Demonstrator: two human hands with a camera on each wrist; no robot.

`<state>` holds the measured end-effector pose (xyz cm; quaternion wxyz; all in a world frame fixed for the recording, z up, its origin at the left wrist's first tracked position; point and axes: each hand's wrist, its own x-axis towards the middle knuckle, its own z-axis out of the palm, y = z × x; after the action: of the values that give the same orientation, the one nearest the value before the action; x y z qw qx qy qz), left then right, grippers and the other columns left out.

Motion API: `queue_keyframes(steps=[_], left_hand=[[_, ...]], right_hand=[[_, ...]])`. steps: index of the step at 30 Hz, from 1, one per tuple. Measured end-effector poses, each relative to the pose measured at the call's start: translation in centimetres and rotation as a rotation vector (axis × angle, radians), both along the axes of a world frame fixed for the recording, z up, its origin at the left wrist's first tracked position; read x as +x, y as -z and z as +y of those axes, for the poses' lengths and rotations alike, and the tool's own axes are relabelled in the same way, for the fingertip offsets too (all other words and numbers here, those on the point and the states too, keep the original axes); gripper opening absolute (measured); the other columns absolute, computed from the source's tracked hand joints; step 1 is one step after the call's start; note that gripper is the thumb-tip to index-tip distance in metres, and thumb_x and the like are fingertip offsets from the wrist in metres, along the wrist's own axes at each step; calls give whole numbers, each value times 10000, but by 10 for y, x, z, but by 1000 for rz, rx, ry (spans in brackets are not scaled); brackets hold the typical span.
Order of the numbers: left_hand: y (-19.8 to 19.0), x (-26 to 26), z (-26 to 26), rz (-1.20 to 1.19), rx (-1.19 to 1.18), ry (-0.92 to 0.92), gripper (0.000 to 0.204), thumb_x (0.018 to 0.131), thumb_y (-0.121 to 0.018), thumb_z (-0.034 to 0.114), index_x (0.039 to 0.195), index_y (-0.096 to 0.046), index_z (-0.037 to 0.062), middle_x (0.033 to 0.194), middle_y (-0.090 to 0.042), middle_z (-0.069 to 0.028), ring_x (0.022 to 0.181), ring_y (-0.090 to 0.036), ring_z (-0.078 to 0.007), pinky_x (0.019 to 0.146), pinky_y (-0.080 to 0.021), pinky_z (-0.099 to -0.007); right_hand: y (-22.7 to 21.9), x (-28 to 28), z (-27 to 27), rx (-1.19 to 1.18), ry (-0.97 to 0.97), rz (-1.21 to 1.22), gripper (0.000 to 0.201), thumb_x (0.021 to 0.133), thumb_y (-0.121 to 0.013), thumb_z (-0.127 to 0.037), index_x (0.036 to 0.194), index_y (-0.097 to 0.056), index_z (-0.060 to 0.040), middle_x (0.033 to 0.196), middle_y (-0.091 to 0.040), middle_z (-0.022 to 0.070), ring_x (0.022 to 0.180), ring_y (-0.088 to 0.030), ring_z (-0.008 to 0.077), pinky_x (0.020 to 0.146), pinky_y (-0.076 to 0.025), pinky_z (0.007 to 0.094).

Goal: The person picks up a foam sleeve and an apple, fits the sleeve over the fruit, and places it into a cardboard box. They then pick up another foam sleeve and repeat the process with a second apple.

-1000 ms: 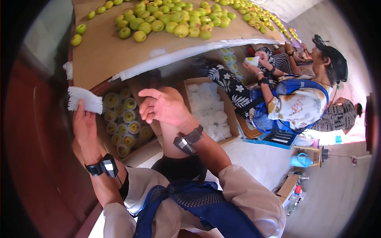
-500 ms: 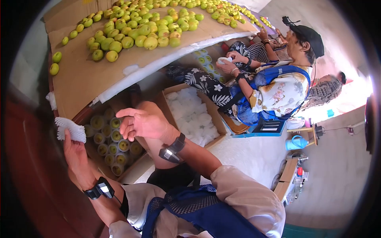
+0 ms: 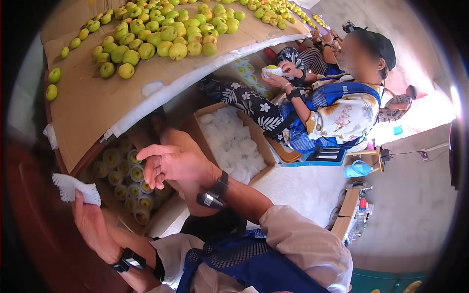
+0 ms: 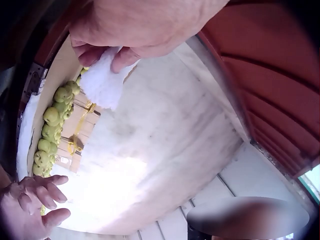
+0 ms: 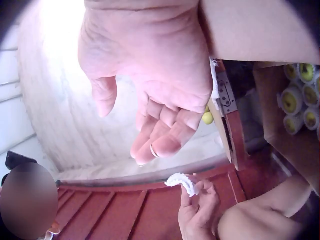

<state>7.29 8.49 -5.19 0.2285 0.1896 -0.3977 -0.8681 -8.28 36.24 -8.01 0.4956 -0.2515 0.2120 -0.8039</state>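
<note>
At the left of the head view my left hand [image 3: 93, 227] pinches a white foam fruit net [image 3: 78, 189] between thumb and fingers. Close up in the left wrist view, the same foam net [image 4: 107, 80] hangs from the fingertips. My right hand [image 3: 176, 161] hangs in the air to the right of it with loosely bent fingers and nothing in them; its palm shows in the right wrist view. Below and between the hands stands a cardboard box [image 3: 168, 215] of green apples [image 3: 141, 217] in foam nets, partly hidden by the right hand and arm.
Many loose yellow-green apples [image 3: 168, 33] lie on a cardboard-covered table [image 3: 93, 110]. A second box [image 3: 266, 151] holds white foam nets [image 3: 229, 141]. To the right sits another person [image 3: 342, 107] holding an apple in a foam net. A red door [image 5: 150, 210] is close on the left.
The head view has swung, so the table and boxes shift left in it. My left hand has lowered slightly with the foam net. My right hand keeps its loose pose.
</note>
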Motion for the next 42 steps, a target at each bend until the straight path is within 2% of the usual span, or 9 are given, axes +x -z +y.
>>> queue_keyframes(steps=[9, 10, 11, 12, 16, 19, 27, 34, 42], left_hand=[[43, 41, -63, -69, 269, -24, 379, 1012, -570, 109, 1361, -541, -36, 1318, -615, -133, 1199, -586, -223, 1054, -468, -358], [39, 40, -47, -162, -78, -46, 382, 1022, -537, 113, 1374, -529, -36, 1325, -609, -141, 1214, -582, -234, 1060, -471, -368], [51, 42, -61, -98, 81, -29, 363, 1034, -518, 126, 1361, -543, -31, 1334, -604, -140, 1218, -580, -236, 1066, -461, -362], [30, 34, -36, -177, -121, -92, 329, 995, -596, 92, 1310, -588, -1, 1263, -643, -116, 1167, -616, -210, 1019, -481, -334], [6, 18, -25, -64, 23, -124, 323, 977, -650, 122, 1287, -602, 41, 1227, -666, -46, 1115, -630, -174, 971, -481, -335], [9, 19, -36, -112, 91, -263, 353, 957, -658, 46, 1302, -591, 8, 1259, -648, -85, 1167, -612, -205, 1015, -489, -358], [4, 58, -47, -41, 6, -299, 378, 942, -626, -31, 1311, -564, 23, 1259, -641, -82, 1187, -607, -216, 1041, -485, -376], [-31, 57, -38, 48, 10, -280, 309, 956, -605, -35, 1259, -593, 28, 1246, -652, -81, 1174, -619, -214, 1030, -494, -370], [-34, 27, -51, 90, -31, -230, 412, 922, -640, -22, 1324, -564, 26, 1288, -628, -69, 1210, -589, -213, 1050, -459, -375]], right_hand=[[-11, -18, 18, 37, 73, -45, 623, 917, -659, -258, 1437, -419, -15, 1136, -655, 259, 994, -686, 337, 819, -559, 377], [-11, -20, 20, 13, 70, -73, 638, 897, -668, -247, 1437, -424, -13, 1127, -657, 265, 984, -688, 346, 821, -563, 385], [-7, -20, 21, 30, 98, -56, 631, 908, -657, -287, 1431, -440, -9, 1097, -666, 263, 957, -694, 351, 815, -571, 399], [-9, -21, 23, 74, 146, 40, 622, 934, -643, -338, 1420, -452, 1, 1079, -671, 261, 946, -696, 351, 797, -575, 408], [3, -20, 23, -38, 160, -37, 747, 952, -629, -485, 1441, -411, 35, 1069, -658, 278, 889, -688, 353, 761, -564, 417], [9, -23, 26, -132, 118, -48, 739, 954, -629, -472, 1476, -397, -4, 1091, -644, 239, 957, -648, 341, 800, -538, 420], [13, -27, 46, -156, 105, -68, 687, 988, -584, -461, 1507, -391, -55, 1110, -621, 149, 985, -547, 271, 791, -443, 377], [15, -26, 53, -119, 93, -74, 678, 989, -592, -460, 1509, -399, -70, 1085, -621, 141, 960, -552, 258, 775, -445, 379], [13, -15, 36, -79, 82, -103, 664, 969, -613, -446, 1481, -432, -64, 1097, -644, 161, 966, -581, 293, 779, -467, 407]])
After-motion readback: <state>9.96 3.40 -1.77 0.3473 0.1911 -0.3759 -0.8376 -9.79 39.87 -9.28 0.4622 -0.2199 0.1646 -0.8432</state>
